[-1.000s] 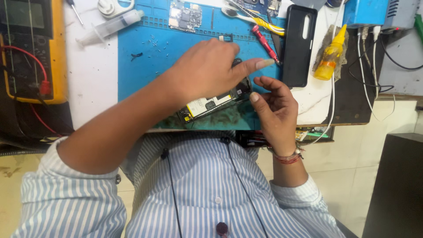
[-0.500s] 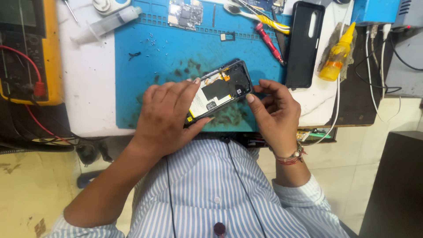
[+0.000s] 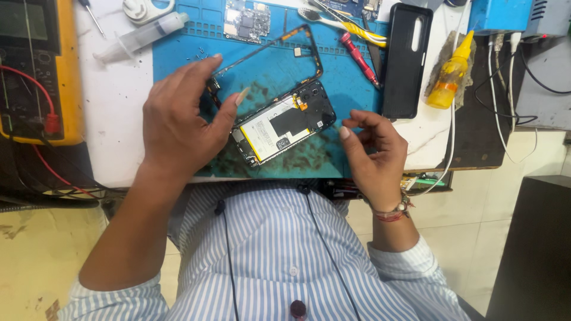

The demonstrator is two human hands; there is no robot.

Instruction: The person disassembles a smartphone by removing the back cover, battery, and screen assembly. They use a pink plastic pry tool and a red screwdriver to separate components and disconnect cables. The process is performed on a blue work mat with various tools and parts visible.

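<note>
An opened black phone (image 3: 285, 122) with a white battery showing lies slanted on the blue work mat (image 3: 178, 53). My left hand (image 3: 184, 119) pinches the near corner of a thin black phone frame (image 3: 320, 56), which stands apart from the phone, up and behind it. My right hand (image 3: 372, 154) hovers just right of the phone's far end, with its fingers loosely curled and nothing in them. Dark smudges mark the mat around the phone.
A yellow multimeter (image 3: 35, 71) with red leads sits at the left. Along the back lie a syringe (image 3: 143, 35), a circuit board (image 3: 247, 21), a toothbrush (image 3: 339, 24), a red screwdriver (image 3: 357, 56), a black phone case (image 3: 407, 59) and a yellow glue bottle (image 3: 449, 74).
Both hands were on the phone before. Now the left hand has lifted the black frame off it, up and to the left, and the right hand has let go.
</note>
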